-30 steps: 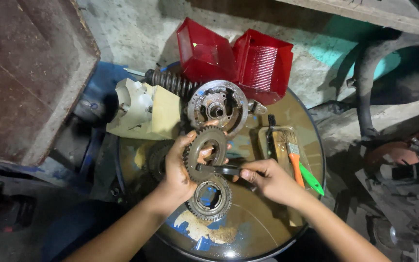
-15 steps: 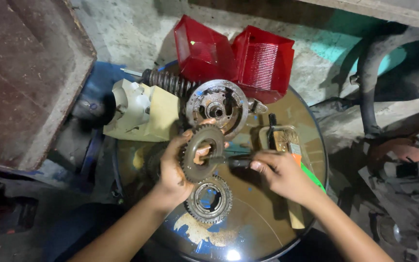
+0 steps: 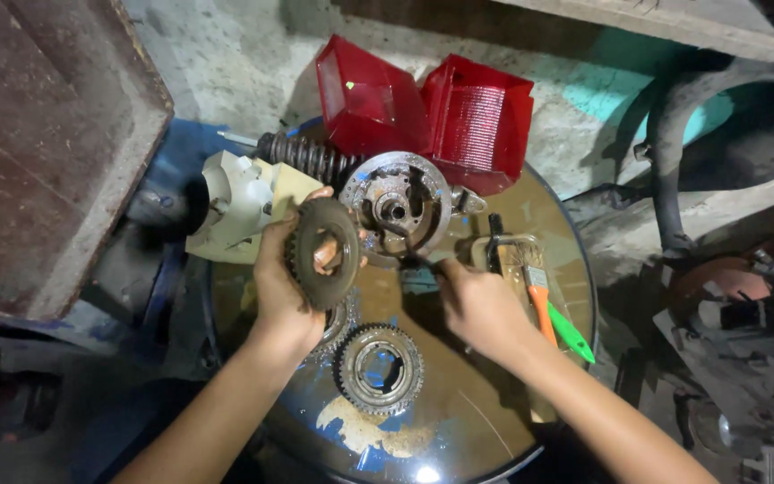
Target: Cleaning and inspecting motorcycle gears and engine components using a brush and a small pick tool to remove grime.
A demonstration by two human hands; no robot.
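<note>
Left hand (image 3: 281, 285) grip clamped on rusty toothed gear (image 3: 322, 254) | right hand (image 3: 479, 305) grip: cannot tell

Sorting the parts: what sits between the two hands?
Head view: a round metal hub lies between the left hand, holding a gear, and the right hand.

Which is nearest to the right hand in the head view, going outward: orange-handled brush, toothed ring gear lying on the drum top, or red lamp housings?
1. orange-handled brush: just beside the right hand.
2. toothed ring gear: lower left, on the drum top.
3. red lamp housings: farthest, at the drum's far edge.
</note>
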